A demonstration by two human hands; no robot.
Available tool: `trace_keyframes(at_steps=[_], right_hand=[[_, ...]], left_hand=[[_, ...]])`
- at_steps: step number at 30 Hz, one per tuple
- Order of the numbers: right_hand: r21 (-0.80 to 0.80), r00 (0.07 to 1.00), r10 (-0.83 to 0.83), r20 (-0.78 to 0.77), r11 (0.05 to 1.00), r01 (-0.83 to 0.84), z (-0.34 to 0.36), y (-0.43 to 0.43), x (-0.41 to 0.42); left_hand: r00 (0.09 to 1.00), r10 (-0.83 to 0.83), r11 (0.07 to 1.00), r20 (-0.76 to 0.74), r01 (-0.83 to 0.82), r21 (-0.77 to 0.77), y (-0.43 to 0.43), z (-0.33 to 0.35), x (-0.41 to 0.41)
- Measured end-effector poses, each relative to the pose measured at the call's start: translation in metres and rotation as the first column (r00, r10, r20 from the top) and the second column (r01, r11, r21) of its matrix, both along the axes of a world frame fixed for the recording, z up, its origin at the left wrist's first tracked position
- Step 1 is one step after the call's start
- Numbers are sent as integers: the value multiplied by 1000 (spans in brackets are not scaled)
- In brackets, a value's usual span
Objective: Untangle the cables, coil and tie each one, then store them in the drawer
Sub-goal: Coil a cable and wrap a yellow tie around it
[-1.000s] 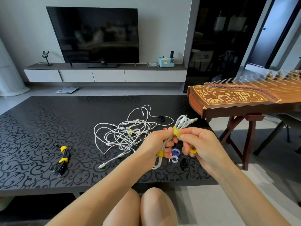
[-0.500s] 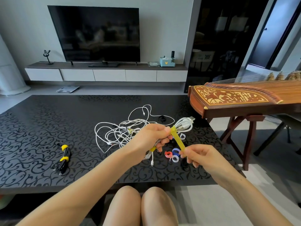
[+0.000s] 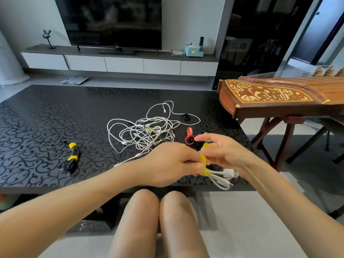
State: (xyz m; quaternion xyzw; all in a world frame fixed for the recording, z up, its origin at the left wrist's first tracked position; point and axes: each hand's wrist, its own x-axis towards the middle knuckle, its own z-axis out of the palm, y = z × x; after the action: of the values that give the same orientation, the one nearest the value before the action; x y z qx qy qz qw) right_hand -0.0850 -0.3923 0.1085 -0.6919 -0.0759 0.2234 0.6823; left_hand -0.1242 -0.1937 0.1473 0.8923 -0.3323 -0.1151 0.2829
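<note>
Black patterned table (image 3: 46, 118), near edge: I'm tying the coiled white cable (image 3: 220, 178).
My left hand (image 3: 167, 162) grips this probably limp, light coil at its waist; my right hand (image 3: 221, 153) pinches the yellow strap (image 3: 203, 161).

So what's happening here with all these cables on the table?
A person is bundling cables. The left hand grips a coiled white cable while the right hand pinches a yellow tie wrapped round it. One black cable lies tied on the black table; a tangle of white cables lies loose mid-table.
</note>
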Motion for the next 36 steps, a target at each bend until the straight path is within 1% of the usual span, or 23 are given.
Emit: trace_keyframes(at_steps=[2, 5, 7, 9, 10, 12, 14, 15, 16, 18, 19, 20, 21, 24, 26, 28, 30, 31, 32, 33, 34, 35, 36], right_hand=[[-151, 993, 16, 117, 989, 2, 12, 8, 5], [-298, 945, 34, 324, 952, 68, 34, 23, 8], [-367, 873, 70, 482, 921, 128, 48, 35, 4], [-415, 755, 108, 647, 880, 230, 55, 45, -9], [-425, 684, 128, 719, 859, 286, 54, 49, -19], [-402, 541, 157, 826, 837, 372, 47, 51, -37], [-345, 409, 157, 899, 828, 442, 33, 49, -51], [-310, 330, 163, 930, 828, 466, 25, 47, -56], [-275, 230, 183, 956, 833, 480, 16, 46, -58], [-234, 24, 258, 966, 829, 507, -3, 44, -62], [-241, -44, 309, 950, 817, 523, -12, 43, -62], [-259, -81, 353, 932, 806, 532, -19, 41, -61], [-283, -98, 392, 915, 796, 535, -25, 38, -59], [-301, -151, 461, 875, 760, 577, -36, 33, -53], [-256, -198, 466, 862, 738, 624, -39, 33, -49], [-213, -240, 457, 857, 737, 642, -41, 32, -44], [-211, -233, 432, 871, 758, 617, -42, 30, -43], [-217, -199, 406, 892, 771, 598, -45, 28, -45], [-220, -123, 348, 929, 789, 574, -48, 25, -48], [-215, 14, 248, 969, 810, 546, -52, 23, -52], [-205, 226, 101, 969, 840, 503, -55, 22, -55], [-178, 493, -75, 867, 877, 446, -54, 22, -57], [-118, 748, -222, 626, 921, 373, -51, 22, -55]], left_hand=[[998, 47, 998, 37, -48, 37, 1, -7, -4], [992, 117, 992, 40, -118, 41, 1, -20, -6], [983, 173, 983, 63, -177, 55, 0, -26, -3], [965, 262, 964, 28, -263, 33, 1, -29, 2], [950, 308, 951, -46, -308, -2, 3, -31, 6], [891, 342, 913, -300, -391, -118, 6, -33, 12], [768, 311, 855, -560, -483, -189, 7, -34, 18], [698, 291, 827, -654, -528, -195, 7, -33, 20], [644, 264, 805, -718, -557, -204, 8, -33, 22], [580, 180, 766, -795, -589, -257, 12, -33, 25], [552, 137, 742, -823, -607, -283, 14, -33, 26], [528, 104, 719, -843, -625, -303, 16, -34, 26], [512, 80, 701, -855, -638, -317, 17, -35, 26], [500, 23, 671, -866, -650, -358, 14, -35, 25], [552, 19, 678, -834, -619, -395, 12, -33, 25], [636, 72, 700, -768, -581, -415, 11, -31, 25], [733, 137, 726, -667, -532, -436, 12, -29, 24], [781, 162, 744, -603, -498, -445, 13, -28, 23], [822, 189, 763, -538, -467, -446, 15, -28, 22], [855, 217, 784, -471, -440, -437, 17, -27, 21], [884, 242, 808, -399, -411, -421, 18, -26, 20], [911, 254, 837, -325, -376, -399, 19, -25, 18], [938, 250, 869, -238, -326, -371, 20, -24, 17]])
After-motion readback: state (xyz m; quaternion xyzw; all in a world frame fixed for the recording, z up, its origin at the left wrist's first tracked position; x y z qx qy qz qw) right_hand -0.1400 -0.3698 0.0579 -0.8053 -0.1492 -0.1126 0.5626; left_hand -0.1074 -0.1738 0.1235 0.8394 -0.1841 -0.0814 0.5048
